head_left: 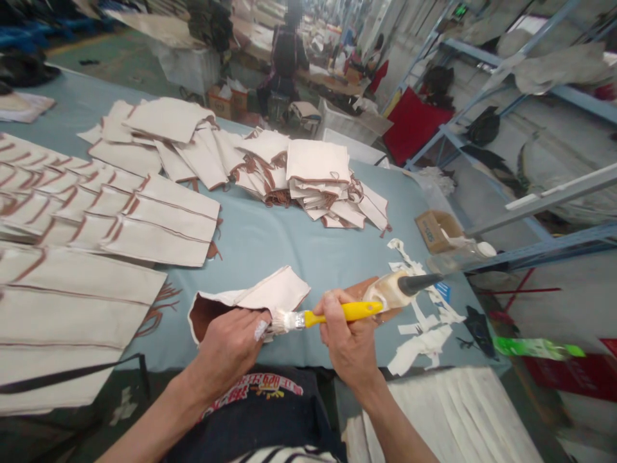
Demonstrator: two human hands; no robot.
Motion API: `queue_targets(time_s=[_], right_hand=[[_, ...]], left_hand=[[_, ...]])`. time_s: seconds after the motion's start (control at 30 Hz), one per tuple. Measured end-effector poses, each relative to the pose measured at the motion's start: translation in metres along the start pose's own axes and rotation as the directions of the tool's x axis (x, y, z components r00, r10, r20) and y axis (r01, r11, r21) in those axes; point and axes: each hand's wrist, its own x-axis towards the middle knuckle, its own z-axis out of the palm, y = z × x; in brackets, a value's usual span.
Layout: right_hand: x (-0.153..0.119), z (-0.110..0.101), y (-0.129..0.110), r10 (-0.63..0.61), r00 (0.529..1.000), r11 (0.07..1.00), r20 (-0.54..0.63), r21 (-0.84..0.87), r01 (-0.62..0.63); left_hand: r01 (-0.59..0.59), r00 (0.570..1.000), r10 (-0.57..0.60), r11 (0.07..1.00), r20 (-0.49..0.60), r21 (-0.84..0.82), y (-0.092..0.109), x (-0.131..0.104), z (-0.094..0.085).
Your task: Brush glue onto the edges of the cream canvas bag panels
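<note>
My left hand (234,344) is closed on a cream leather-like piece (277,289) with a brown inner side, which stands partly folded open near the table's front edge. White smears show on one of its fingers. In my right hand (349,341) is a paintbrush (354,312) with a yellow handle, gripped near the ferrule. Its bristles, coated in something white, reach the edge of the piece beside my left fingertips. Just beyond the brush handle lies a pale container with a dark pointed nozzle (420,282).
Overlapping rows of cream pieces (159,238) cover the table's left side. Loose stacks (318,161) lie at the back. White scraps (424,347), a cardboard box (436,230) and a clear bottle (463,256) are on the right, beside metal shelving (530,225). A person (285,54) is further back.
</note>
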Motion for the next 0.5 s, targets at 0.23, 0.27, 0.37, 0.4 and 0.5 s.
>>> queue_targets(time_s=[0.23, 0.27, 0.37, 0.4, 0.5], right_hand=[[0.009, -0.007, -0.017, -0.105, 0.983, 0.994, -0.154, -0.025, 0.102], [0.009, -0.004, -0.017, -0.103, 0.981, 0.995, -0.166, -0.006, 0.104], [0.006, 0.003, -0.011, -0.059, 0.99, 0.998, -0.127, 0.002, 0.06], [0.006, 0.002, -0.007, -0.043, 0.995, 0.999, -0.094, -0.013, 0.042], [0.009, -0.007, -0.001, -0.024, 0.998, 0.998, -0.061, -0.059, 0.021]], left_hand=[[-0.003, 0.998, 0.0, 0.999, -0.061, -0.045, 0.005, 0.001, 0.004], [-0.001, 0.998, -0.002, 0.999, -0.064, -0.051, 0.005, 0.0, 0.004], [0.024, 0.998, -0.029, 0.995, -0.058, -0.092, 0.005, -0.003, 0.005], [0.04, 0.998, -0.045, 0.993, -0.044, -0.113, 0.005, -0.005, 0.005], [0.072, 0.997, -0.071, 0.984, 0.007, -0.16, 0.006, -0.008, 0.004]])
